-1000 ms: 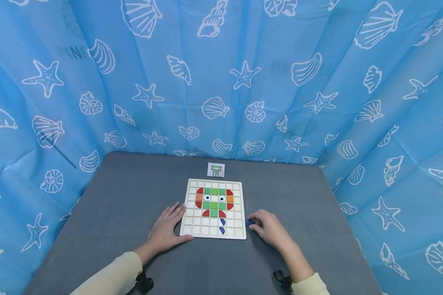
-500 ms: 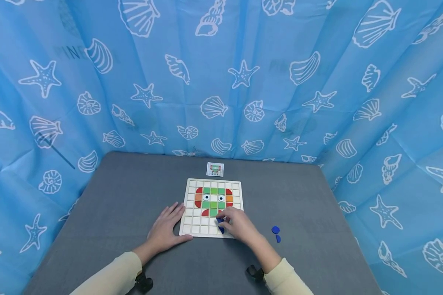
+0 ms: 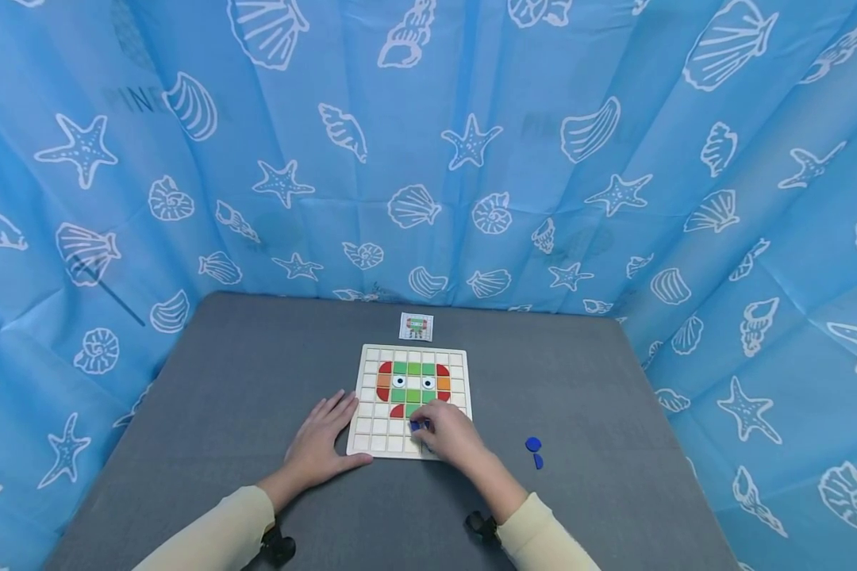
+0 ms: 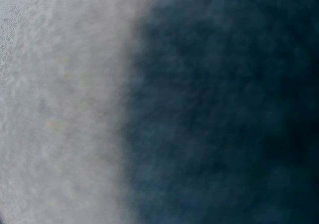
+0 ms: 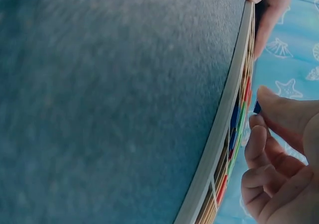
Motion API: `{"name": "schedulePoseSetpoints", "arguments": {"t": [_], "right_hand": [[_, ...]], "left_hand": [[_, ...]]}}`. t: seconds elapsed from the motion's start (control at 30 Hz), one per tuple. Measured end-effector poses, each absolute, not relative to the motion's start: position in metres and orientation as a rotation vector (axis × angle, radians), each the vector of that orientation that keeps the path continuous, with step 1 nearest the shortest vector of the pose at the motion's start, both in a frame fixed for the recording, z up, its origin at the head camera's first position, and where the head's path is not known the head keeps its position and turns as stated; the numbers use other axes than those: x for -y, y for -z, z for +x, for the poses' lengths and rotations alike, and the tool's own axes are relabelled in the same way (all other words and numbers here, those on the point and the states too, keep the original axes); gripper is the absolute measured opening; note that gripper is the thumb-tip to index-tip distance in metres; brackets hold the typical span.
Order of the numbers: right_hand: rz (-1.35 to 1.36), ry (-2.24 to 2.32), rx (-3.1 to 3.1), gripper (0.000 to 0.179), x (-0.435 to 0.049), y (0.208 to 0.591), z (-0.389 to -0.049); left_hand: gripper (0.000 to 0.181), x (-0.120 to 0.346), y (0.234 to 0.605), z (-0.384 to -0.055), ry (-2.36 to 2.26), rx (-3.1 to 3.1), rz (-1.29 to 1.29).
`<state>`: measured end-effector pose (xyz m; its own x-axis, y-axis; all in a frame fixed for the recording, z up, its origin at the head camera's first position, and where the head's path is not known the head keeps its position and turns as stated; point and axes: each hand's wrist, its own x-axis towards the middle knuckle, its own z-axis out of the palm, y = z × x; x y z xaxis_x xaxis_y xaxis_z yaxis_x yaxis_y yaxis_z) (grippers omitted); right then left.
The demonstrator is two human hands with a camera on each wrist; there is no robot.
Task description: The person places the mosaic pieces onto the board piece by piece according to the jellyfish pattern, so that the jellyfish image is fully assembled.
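Observation:
A square pale wooden grid board (image 3: 363, 357) lies on the table, with green, red and orange tiles and two eye tiles set in it. My left hand (image 3: 317, 440) rests at the board's left edge, fingers spread and thumb at the near-left corner. Over the lower part of the board, my right hand (image 3: 451, 434) pinches a small blue piece (image 5: 257, 107) between thumb and finger. In the right wrist view, blue pieces (image 5: 234, 117) sit in the board below that hand. The right hand partly hides them in the head view. The left wrist view is only a blur.
Two loose blue pieces, one roundish (image 3: 533, 444) and one half-round (image 3: 538, 461), lie on the grey table (image 3: 600, 381) right of the board. A small pattern card (image 3: 416, 327) lies beyond the board. A blue shell-print curtain (image 3: 428, 159) surrounds the table.
My right hand has moved left from beside the board to over its lower rows, carrying a blue piece, then slightly further left. The loose blue pieces at right came into view. My left hand stayed put.

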<state>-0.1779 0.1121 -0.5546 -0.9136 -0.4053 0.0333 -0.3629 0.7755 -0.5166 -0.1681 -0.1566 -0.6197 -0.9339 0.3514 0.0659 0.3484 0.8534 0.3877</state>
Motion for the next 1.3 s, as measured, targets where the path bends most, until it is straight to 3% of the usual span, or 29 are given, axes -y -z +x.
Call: {"name": "schedulePoseSetpoints", "arguments": {"t": [0.3,0.83,1.3], "right_hand": [[-0.458,0.811,-2.912,0.018,-0.102,0.558,-0.178],[-0.395,0.793,-2.905,0.019,-0.099,0.557,-0.181],[-0.226,0.920,-3.040,0.019,-0.160,0.545,-0.158]], "left_hand": [[0.113,0.157,0.619,-0.168,-0.625,-3.008,0.565],[0.113,0.157,0.617,-0.169,-0.632,-3.005,0.572],[0.112,0.156,0.620,-0.169,-0.666,-3.021,0.580]]}}
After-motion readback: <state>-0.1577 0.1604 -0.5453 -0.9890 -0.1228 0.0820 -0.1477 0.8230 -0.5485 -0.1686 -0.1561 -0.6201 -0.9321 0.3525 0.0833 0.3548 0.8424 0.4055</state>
